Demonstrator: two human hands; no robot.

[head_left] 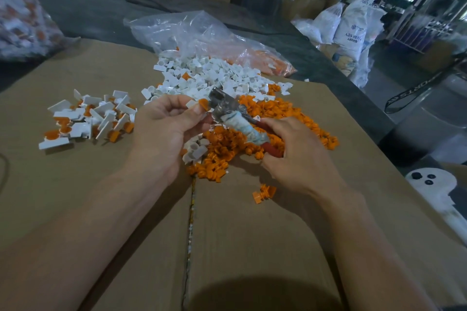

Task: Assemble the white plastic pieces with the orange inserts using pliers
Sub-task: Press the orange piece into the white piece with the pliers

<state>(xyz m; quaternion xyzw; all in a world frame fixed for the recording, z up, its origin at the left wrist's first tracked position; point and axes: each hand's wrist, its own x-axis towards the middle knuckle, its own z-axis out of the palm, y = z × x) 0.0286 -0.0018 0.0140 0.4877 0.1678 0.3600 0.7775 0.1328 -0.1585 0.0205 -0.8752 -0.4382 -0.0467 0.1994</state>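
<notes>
At mid-frame above a cardboard-topped table (101,184), a person's left hand (161,129) pinches a white piece (191,103) with an orange insert (203,105) at its end. The right hand (300,156) curls its grip round the red handles of taped pliers (227,111), whose head meets the insert; how far the jaws gape cannot be told. The squeeze will likely go best square and steady, insert straight in its socket and fingertips clear of the steel, with loose inserts (278,113) and spare white pieces (209,73) waiting beyond, finished ones (86,118) at left and a clear bag (202,33) at top.
</notes>
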